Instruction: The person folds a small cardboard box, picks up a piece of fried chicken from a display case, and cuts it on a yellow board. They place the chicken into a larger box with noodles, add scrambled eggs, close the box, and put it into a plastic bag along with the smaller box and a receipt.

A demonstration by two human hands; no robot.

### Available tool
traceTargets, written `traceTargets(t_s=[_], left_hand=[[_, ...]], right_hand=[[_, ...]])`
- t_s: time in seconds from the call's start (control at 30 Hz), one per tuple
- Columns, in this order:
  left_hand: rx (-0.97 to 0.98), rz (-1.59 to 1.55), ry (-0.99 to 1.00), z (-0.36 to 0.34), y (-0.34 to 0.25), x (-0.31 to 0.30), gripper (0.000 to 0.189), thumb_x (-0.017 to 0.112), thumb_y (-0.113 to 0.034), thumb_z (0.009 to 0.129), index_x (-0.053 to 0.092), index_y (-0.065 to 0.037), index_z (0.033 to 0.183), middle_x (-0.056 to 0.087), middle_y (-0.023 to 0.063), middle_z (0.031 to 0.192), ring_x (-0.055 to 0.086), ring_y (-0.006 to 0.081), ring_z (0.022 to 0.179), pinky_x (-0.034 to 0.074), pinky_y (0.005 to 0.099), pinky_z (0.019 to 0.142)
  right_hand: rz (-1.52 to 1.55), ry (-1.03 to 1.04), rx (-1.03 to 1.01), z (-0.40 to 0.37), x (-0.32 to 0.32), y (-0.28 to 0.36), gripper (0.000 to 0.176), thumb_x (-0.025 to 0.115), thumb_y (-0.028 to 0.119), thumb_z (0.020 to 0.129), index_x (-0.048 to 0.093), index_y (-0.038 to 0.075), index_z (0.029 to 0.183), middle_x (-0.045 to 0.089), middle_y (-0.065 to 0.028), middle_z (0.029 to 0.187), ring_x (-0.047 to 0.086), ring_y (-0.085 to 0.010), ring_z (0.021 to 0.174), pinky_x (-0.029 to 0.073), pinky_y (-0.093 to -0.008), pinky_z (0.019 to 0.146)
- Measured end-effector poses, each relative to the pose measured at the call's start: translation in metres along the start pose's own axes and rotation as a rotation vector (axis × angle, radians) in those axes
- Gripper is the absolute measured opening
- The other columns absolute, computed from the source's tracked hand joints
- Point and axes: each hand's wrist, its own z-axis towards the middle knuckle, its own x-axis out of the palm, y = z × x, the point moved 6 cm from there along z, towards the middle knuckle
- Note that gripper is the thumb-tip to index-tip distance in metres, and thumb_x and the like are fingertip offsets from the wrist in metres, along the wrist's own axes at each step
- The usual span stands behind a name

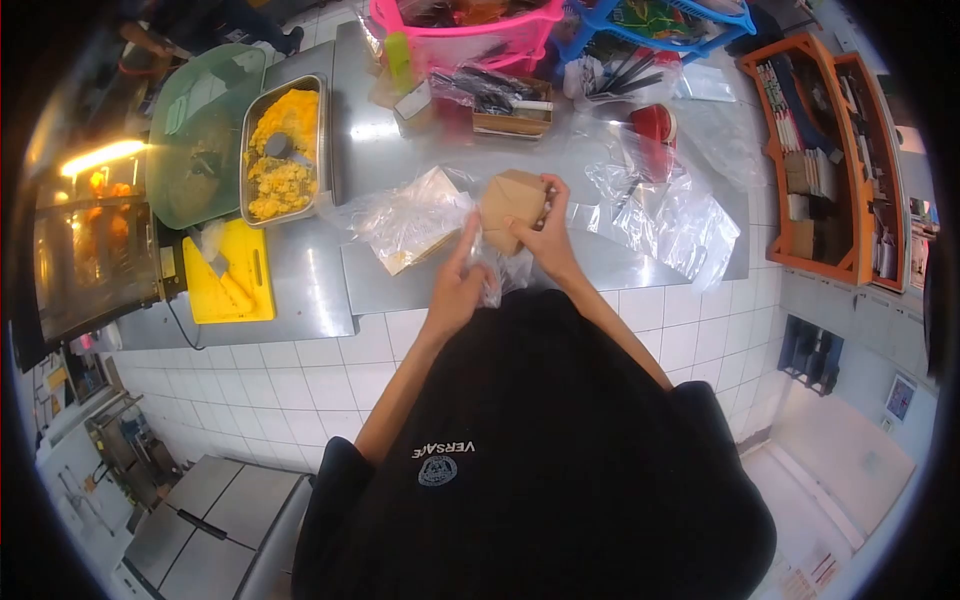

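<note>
A small folded brown paper box [512,205] is raised over the steel counter's front edge. My right hand [548,238] grips its right side, with the thumb across the near face. Beside the box, my left hand [459,288] points its index finger up towards it. The other left fingers curl in around a crumpled clear plastic bag [492,284] that hangs below the box. Behind my left hand, a clear plastic packet with flat brown and white sheets [420,222] lies on the counter.
At left stand a steel tray of yellow food [283,196], a green tub [200,130] and a yellow cutting board [246,278]. Clear plastic bags [680,225] lie at right. Pink [465,45] and blue [660,40] baskets stand behind a cutlery box [512,121].
</note>
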Motion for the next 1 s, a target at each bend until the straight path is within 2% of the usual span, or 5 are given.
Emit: traceTargets(t_s=[0.27, 0.4, 0.53, 0.77, 1.0], left_hand=[[0.33, 0.138, -0.136, 0.018, -0.033, -0.022, 0.073, 0.037, 0.008, 0.087, 0.026, -0.01, 0.156, 0.033, 0.0126, 0.159, 0.054, 0.009, 0.068, 0.05, 0.0236, 0.069], [0.383, 0.131, 0.007, 0.005, -0.019, 0.027, 0.071, 0.037, 0.007, 0.089, 0.025, -0.008, 0.157, 0.042, 0.0141, 0.153, 0.054, 0.0087, 0.07, 0.05, 0.0235, 0.068], [0.279, -0.051, -0.118, -0.013, -0.02, 0.017, 0.067, 0.04, -0.002, 0.096, 0.016, -0.011, 0.159, 0.055, 0.0024, 0.071, 0.052, 0.0079, 0.065, 0.05, 0.0231, 0.06], [0.235, 0.182, -0.216, -0.013, -0.01, -0.017, 0.072, 0.037, 0.009, 0.093, 0.012, -0.009, 0.159, 0.037, 0.0194, 0.154, 0.06, 0.0124, 0.071, 0.052, 0.0235, 0.061], [0.3, 0.439, -0.345, -0.01, -0.028, -0.047, 0.073, 0.042, 0.007, 0.09, 0.015, -0.005, 0.157, 0.03, 0.0233, 0.157, 0.068, 0.03, 0.096, 0.054, 0.0344, 0.08]], right_hand=[[-1.099, 0.658, 0.234, -0.022, 0.006, 0.03, 0.088, 0.078, 0.034, 0.071, 0.035, 0.009, 0.143, 0.046, -0.0256, 0.13, 0.053, -0.0447, 0.119, 0.047, -0.0466, 0.099], [-1.074, 0.57, 0.343, 0.001, 0.0, -0.038, 0.094, 0.078, 0.045, 0.067, 0.036, 0.008, 0.142, 0.048, -0.0307, 0.131, 0.052, -0.0474, 0.12, 0.045, -0.048, 0.102], [-1.074, 0.261, 0.446, 0.007, -0.005, -0.021, 0.091, 0.075, 0.046, 0.07, 0.037, 0.008, 0.143, 0.05, -0.0312, 0.128, 0.051, -0.0455, 0.122, 0.044, -0.0469, 0.103], [-1.429, 0.32, 0.279, -0.002, 0.032, 0.028, 0.091, 0.076, 0.051, 0.071, 0.039, 0.006, 0.142, 0.05, -0.0292, 0.129, 0.051, -0.0411, 0.124, 0.051, -0.0452, 0.094], [-1.6, 0.704, 0.258, 0.012, 0.008, 0.103, 0.054, 0.069, 0.051, 0.083, 0.064, 0.005, 0.113, 0.07, -0.0183, 0.089, 0.066, -0.0354, 0.098, 0.053, -0.0454, 0.083]])
